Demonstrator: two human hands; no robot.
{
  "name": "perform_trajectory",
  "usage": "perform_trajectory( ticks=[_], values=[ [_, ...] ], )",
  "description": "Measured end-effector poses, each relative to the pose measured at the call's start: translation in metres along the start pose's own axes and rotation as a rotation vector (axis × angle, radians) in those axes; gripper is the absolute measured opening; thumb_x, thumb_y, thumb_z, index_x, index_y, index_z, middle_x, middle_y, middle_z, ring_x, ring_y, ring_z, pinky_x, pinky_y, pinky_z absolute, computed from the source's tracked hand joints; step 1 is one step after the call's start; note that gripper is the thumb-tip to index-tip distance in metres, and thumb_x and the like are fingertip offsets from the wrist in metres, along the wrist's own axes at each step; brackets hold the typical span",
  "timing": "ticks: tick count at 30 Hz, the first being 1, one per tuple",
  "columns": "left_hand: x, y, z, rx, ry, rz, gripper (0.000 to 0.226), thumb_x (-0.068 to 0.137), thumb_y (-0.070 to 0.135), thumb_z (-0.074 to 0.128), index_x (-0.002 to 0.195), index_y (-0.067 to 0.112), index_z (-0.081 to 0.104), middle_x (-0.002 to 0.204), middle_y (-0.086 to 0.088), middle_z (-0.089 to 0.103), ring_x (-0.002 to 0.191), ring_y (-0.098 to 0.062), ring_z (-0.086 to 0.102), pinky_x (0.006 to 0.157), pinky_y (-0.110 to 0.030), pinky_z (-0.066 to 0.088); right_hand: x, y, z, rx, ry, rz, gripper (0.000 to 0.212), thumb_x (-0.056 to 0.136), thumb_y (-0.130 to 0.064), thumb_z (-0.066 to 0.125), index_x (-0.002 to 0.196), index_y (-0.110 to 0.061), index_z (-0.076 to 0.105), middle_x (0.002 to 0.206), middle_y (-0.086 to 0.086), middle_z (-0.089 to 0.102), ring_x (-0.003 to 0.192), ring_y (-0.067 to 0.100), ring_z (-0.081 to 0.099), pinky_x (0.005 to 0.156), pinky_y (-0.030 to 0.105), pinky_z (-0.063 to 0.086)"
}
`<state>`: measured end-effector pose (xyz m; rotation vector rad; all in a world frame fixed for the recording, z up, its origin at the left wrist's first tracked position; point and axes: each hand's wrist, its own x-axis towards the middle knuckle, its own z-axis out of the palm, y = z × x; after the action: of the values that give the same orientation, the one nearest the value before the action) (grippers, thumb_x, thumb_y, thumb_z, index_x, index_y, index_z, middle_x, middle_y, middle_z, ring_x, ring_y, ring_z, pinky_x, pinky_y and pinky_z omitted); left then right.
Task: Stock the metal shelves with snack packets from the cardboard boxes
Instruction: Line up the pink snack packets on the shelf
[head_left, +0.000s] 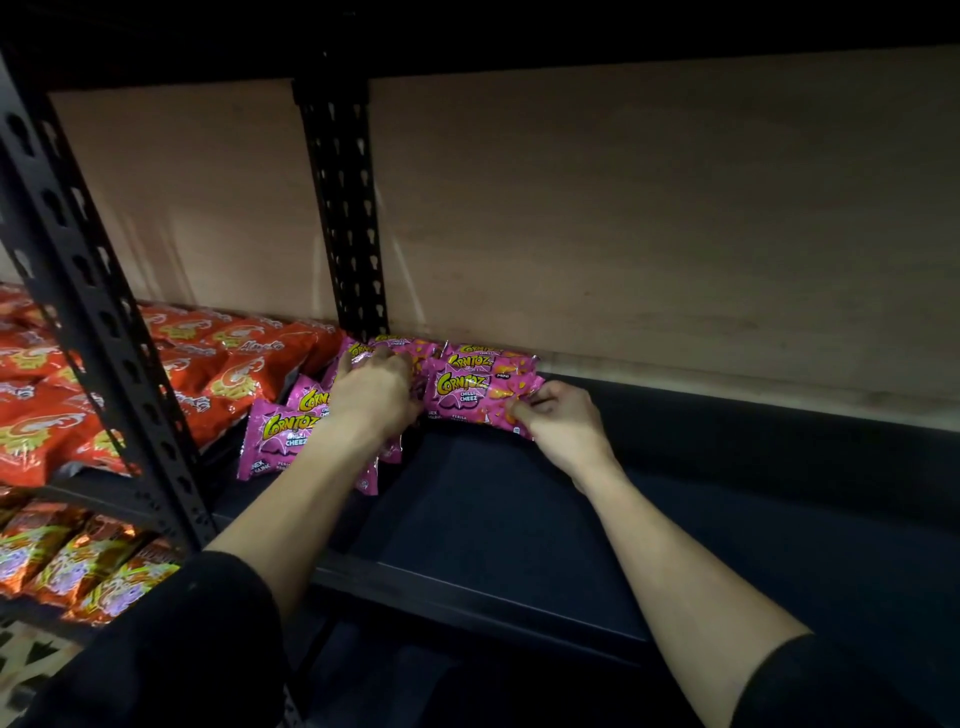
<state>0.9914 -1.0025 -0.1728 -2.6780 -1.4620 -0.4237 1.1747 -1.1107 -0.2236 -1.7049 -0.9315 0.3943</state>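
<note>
Several pink Corntoz snack packets lie at the back of a dark metal shelf (493, 519). My left hand (371, 395) rests on top of a heap of them (275, 436), fingers curled over the packets near the back upright. My right hand (558, 418) pinches the right end of the front pink packet (472, 395), which lies flat against the back row. No cardboard box is in view.
Orange snack packets (223, 374) fill the neighbouring shelf bay on the left, with more packets (78, 561) on the shelf below. Black perforated uprights (104, 322) (345, 218) frame the bay. A beige back panel (649, 223) closes it. Bare shelf extends to the right.
</note>
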Motion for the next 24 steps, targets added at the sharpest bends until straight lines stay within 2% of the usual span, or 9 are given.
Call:
perform_trajectory(
  ticks=[6, 14, 19, 24],
  values=[
    [-0.005, 0.003, -0.009, -0.062, 0.048, -0.009, 0.052, 0.089, 0.043, 0.064, 0.132, 0.016, 0.053, 0.142, -0.009, 0.046, 0.134, -0.024, 0.044, 0.121, -0.042, 0.008, 0.000, 0.001, -0.002, -0.001, -0.007, 0.016, 0.018, 0.076, -0.027, 0.082, 0.074, -0.019, 0.066, 0.076, -0.003, 0.074, 0.073, 0.016, 0.067, 0.074, 0.034, 0.055],
    [-0.018, 0.011, -0.009, -0.140, 0.243, 0.092, 0.034, 0.085, 0.037, 0.066, 0.112, 0.016, 0.066, 0.121, -0.009, 0.058, 0.116, -0.033, 0.056, 0.112, -0.043, 0.030, -0.006, 0.001, -0.011, 0.006, -0.037, 0.056, 0.030, 0.073, -0.024, 0.086, 0.096, -0.011, 0.071, 0.089, 0.004, 0.076, 0.084, 0.018, 0.072, 0.075, 0.029, 0.054],
    [-0.035, 0.025, -0.008, -0.258, 0.306, 0.150, 0.029, 0.085, 0.033, 0.067, 0.106, 0.013, 0.067, 0.111, -0.011, 0.059, 0.105, -0.036, 0.057, 0.092, -0.043, 0.045, -0.020, 0.000, -0.025, -0.044, -0.034, 0.023, 0.024, 0.080, -0.025, 0.082, 0.098, -0.016, 0.069, 0.085, -0.003, 0.072, 0.081, 0.012, 0.068, 0.069, 0.021, 0.051],
    [-0.068, 0.051, 0.003, -0.430, 0.279, 0.267, 0.024, 0.088, 0.031, 0.067, 0.104, 0.013, 0.066, 0.112, -0.005, 0.059, 0.109, -0.027, 0.055, 0.092, -0.042, 0.048, -0.052, 0.005, -0.064, -0.214, -0.059, -0.053, 0.021, 0.085, -0.029, 0.076, 0.103, -0.020, 0.070, 0.092, -0.007, 0.071, 0.088, 0.006, 0.067, 0.083, 0.022, 0.052]
  ],
)
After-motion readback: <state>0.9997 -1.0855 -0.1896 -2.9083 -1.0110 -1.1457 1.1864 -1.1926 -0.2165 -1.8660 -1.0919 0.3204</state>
